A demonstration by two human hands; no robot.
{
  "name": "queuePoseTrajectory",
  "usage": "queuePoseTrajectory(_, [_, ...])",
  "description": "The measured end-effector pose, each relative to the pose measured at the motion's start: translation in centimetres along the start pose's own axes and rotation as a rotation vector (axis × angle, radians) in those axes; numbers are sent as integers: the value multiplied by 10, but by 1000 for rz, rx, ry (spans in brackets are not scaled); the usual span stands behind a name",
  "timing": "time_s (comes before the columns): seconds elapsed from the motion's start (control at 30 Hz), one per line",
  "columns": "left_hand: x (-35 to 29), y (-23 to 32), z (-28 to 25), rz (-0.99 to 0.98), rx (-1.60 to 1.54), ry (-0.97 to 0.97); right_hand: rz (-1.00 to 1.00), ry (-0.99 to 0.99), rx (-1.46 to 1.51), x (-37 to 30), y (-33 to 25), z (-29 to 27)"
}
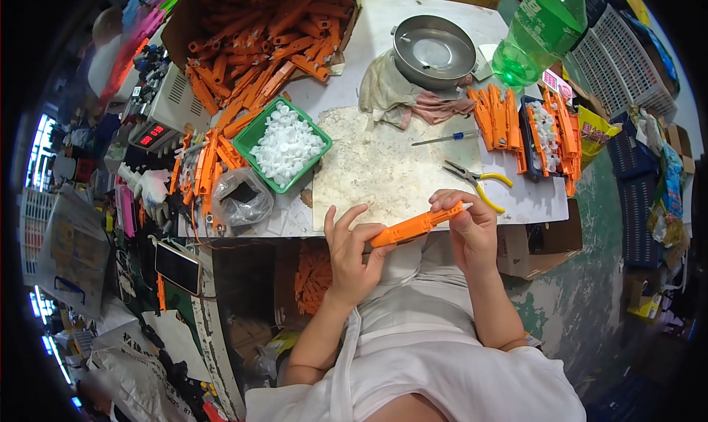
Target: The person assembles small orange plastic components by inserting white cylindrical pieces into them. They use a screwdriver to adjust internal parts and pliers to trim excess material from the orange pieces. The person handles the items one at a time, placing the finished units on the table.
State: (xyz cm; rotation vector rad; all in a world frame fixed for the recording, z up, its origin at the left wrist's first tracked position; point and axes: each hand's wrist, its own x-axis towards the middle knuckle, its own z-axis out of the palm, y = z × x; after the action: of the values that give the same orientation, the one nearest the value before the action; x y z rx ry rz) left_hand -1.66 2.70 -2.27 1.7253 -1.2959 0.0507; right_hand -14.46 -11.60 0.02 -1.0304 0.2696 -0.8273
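Between my two hands, just over the table's near edge, is a long orange plastic housing [409, 230], tilted up to the right. My left hand [352, 258] grips its left end between thumb and fingers, with the other fingers raised. Around its right end my right hand [472, 230] is closed, and a small white tip shows there by the fingers. A green tray [322, 138] full of small white plastic caps [287, 145] sits beyond my left hand. Yellow-handled pliers [483, 184] and a thin screwdriver [446, 138] lie beyond my right hand.
A large carton [177, 27] of orange housings stands far left, with more spilling toward the tray. A metal bowl [442, 71] rests on a rag [383, 94]; a green bottle [538, 31] stands beside it. Orange housings [495, 119] line the right side. A phone [178, 267] hangs near the left table edge.
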Motion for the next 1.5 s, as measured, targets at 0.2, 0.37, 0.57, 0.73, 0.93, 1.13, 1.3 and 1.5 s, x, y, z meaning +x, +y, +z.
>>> queuePoseTrajectory(0.2, [0,20,-10,-173,-256,-214,78,-130,-141,4,-23,-2])
queuePoseTrajectory(0.37, [10,27,-12,-600,-907,-656,135,-295,-380,7,-42,2])
queuePoseTrajectory(0.57, [-5,12,4,-604,-1308,-259,288,-178,-122,-67,2,-86])
queuePoseTrajectory(0.73, [-12,2,12,-685,-1464,-216,600,575,-215,-99,83,-152])
queuePoseTrajectory(0.93, [-8,17,19,-723,-1328,-196,538,571,-373,-66,185,-215])
queuePoseTrajectory(1.13, [-11,17,12,-816,-1264,-106,363,600,62,-55,188,-192])
queuePoseTrajectory(1.3, [-9,19,14,-797,-1306,-121,453,683,579,-89,89,-143])
queuePoseTrajectory(1.5, [-3,28,33,-771,-1120,-136,272,133,-458,-94,-5,-43])
